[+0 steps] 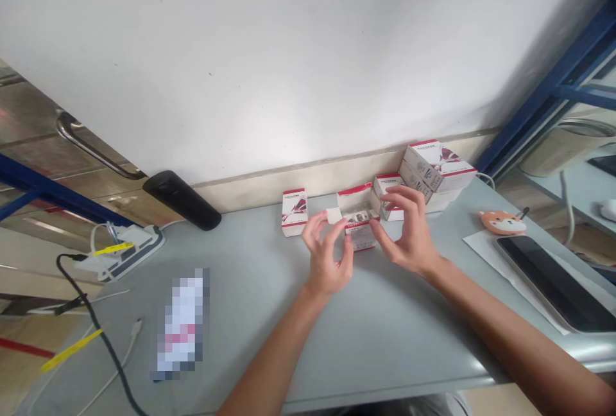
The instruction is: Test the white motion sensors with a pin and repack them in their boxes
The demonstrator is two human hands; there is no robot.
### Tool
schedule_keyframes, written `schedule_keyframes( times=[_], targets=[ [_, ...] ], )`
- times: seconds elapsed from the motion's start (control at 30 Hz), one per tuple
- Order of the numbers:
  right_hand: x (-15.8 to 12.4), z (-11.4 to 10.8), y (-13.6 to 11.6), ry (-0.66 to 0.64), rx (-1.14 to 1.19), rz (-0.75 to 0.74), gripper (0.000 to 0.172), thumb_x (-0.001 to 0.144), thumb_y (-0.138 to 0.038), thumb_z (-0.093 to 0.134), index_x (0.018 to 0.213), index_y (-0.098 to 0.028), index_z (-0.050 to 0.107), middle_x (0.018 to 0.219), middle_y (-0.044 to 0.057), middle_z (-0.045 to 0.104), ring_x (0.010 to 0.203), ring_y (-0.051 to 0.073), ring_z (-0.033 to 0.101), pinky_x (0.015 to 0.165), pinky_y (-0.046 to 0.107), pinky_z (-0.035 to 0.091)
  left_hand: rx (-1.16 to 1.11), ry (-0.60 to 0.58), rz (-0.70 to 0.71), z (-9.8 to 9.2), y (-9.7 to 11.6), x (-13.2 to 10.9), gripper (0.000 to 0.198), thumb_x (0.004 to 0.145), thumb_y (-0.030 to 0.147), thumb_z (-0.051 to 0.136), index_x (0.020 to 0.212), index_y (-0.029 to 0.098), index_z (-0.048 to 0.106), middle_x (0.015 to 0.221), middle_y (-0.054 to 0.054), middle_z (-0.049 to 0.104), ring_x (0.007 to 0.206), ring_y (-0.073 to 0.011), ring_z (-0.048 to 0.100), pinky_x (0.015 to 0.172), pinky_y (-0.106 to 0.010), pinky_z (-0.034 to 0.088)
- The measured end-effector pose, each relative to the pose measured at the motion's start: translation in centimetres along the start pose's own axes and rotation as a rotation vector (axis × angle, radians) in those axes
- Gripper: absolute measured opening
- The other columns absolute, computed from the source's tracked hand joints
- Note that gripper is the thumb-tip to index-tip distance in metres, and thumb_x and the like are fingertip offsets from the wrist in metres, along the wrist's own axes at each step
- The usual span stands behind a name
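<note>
A small white-and-red carton [360, 236] stands with its lid up near the back of the table, and small dark and light items that I cannot make out show inside. At its left side is my left hand [328, 262], fingers curved and apart, the thumb and index tips at the carton's front left corner. My right hand [409, 233] is on the other side with fingers spread wide, its thumb tip by the front right corner. Neither hand visibly grips anything. Just left of them stands a closed carton [294, 212] of the same print.
More cartons [437, 175] are stacked against the wall at the right. An orange animal-faced object [503, 222] and a phone [553, 284] on paper lie farther right. To the left are a black cylinder [183, 201], a power strip [129, 252], cables and a blurred-out item [183, 326].
</note>
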State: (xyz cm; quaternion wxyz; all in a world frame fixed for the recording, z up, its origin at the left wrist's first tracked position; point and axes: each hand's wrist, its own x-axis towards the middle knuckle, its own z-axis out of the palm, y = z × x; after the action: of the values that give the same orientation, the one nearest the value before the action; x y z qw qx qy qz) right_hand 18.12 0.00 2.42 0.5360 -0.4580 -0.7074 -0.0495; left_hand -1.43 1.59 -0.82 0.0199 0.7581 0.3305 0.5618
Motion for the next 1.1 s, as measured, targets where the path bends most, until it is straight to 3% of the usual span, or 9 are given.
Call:
schedule_keyframes(
  times=[0.1, 0.23, 0.3, 0.4, 0.6, 0.73, 0.9, 1.0, 1.1],
  targets=[
    [0.1, 0.0, -0.1, -0.1, 0.117, 0.137, 0.043, 0.097, -0.026, 0.065, 0.136, -0.028, 0.047, 0.147, 0.017, 0.053, 0.126, 0.033, 0.059, 0.093, 0.052, 0.057, -0.129, 0.116, -0.15, 0.4, -0.4, -0.4, 0.064, 0.093, 0.02, 0.071, 0.151, 0.027, 0.044, 0.148, -0.017, 0.043, 0.144, -0.0333, 0.045, 0.11, -0.052, 0.053],
    [0.1, -0.3, 0.2, -0.187, 0.197, 0.195, 0.033, 0.099, -0.029, 0.062, 0.129, -0.028, 0.048, 0.158, 0.015, 0.049, 0.136, 0.034, 0.056, 0.105, 0.055, 0.051, -0.281, -0.081, -0.187, 0.5, -1.0, -0.6, 0.059, 0.097, 0.028, 0.068, 0.151, 0.026, 0.045, 0.149, -0.017, 0.053, 0.138, -0.0312, 0.055, 0.109, -0.05, 0.055],
    [0.1, -0.5, 0.3, -0.217, 0.211, 0.221, 0.034, 0.1, -0.03, 0.062, 0.131, -0.029, 0.048, 0.153, 0.014, 0.055, 0.13, 0.033, 0.06, 0.104, 0.053, 0.051, -0.308, -0.151, -0.166, 0.5, -1.2, -0.8, 0.061, 0.098, 0.03, 0.067, 0.154, 0.026, 0.042, 0.149, -0.017, 0.055, 0.138, -0.0307, 0.057, 0.109, -0.05, 0.056],
    [0.1, -0.8, 0.3, -0.271, 0.202, 0.221, 0.039, 0.101, -0.032, 0.058, 0.14, -0.031, 0.049, 0.139, 0.011, 0.062, 0.118, 0.031, 0.064, 0.101, 0.051, 0.053, -0.284, -0.163, -0.132, 0.6, -1.4, -1.1, 0.061, 0.1, 0.028, 0.065, 0.156, 0.029, 0.038, 0.148, -0.016, 0.057, 0.136, -0.0288, 0.059, 0.107, -0.048, 0.058],
    [0.5, -1.1, 0.0, -0.364, 0.223, 0.229, 0.061, 0.103, -0.04, 0.054, 0.162, -0.032, 0.037, 0.132, 0.012, 0.058, 0.107, 0.029, 0.058, 0.098, 0.051, 0.053, -0.226, -0.186, -0.053, 0.6, -1.5, -0.9, 0.048, 0.103, 0.024, 0.061, 0.149, 0.031, 0.049, 0.147, -0.013, 0.056, 0.137, -0.0261, 0.059, 0.112, -0.045, 0.053],
    [0.7, -1.5, 0.6, -0.354, 0.346, 0.292, 0.054, 0.109, -0.048, 0.044, 0.161, -0.037, 0.043, 0.13, 0.009, 0.059, 0.114, 0.028, 0.056, 0.106, 0.05, 0.05, -0.215, -0.215, -0.101, 0.5, -1.3, -0.8, 0.045, 0.105, 0.027, 0.059, 0.149, 0.03, 0.048, 0.146, -0.013, 0.056, 0.136, -0.0252, 0.059, 0.11, -0.043, 0.054],
    [1.0, -1.6, 1.1, -0.421, 0.435, 0.328, 0.047, 0.109, -0.053, 0.04, 0.149, -0.04, 0.061, 0.107, 0.005, 0.055, 0.1, 0.024, 0.058, 0.1, 0.05, 0.053, -0.225, -0.247, -0.135, 0.6, -1.3, -1.2, 0.044, 0.106, 0.031, 0.058, 0.148, 0.03, 0.048, 0.14, -0.013, 0.059, 0.131, -0.0233, 0.062, 0.106, -0.04, 0.056],
    [1.0, -1.0, 0.7, -0.357, 0.436, 0.344, 0.043, 0.108, -0.052, 0.046, 0.144, -0.037, 0.064, 0.107, 0.005, 0.057, 0.101, 0.024, 0.058, 0.098, 0.048, 0.053, -0.239, -0.261, -0.155, 0.7, -1.4, -1.3, 0.045, 0.107, 0.032, 0.056, 0.15, 0.031, 0.046, 0.141, -0.013, 0.059, 0.129, -0.0229, 0.062, 0.103, -0.039, 0.057],
    [1.0, -0.3, 0.3, -0.203, 0.506, 0.343, 0.059, 0.103, -0.051, 0.059, 0.158, -0.035, 0.041, 0.107, 0.005, 0.063, 0.098, 0.023, 0.062, 0.093, 0.043, 0.056, -0.256, -0.269, -0.165, 0.7, -1.5, -1.2, 0.045, 0.107, 0.033, 0.055, 0.151, 0.031, 0.046, 0.142, -0.013, 0.06, 0.131, -0.0231, 0.062, 0.101, -0.038, 0.058]
  ],
)
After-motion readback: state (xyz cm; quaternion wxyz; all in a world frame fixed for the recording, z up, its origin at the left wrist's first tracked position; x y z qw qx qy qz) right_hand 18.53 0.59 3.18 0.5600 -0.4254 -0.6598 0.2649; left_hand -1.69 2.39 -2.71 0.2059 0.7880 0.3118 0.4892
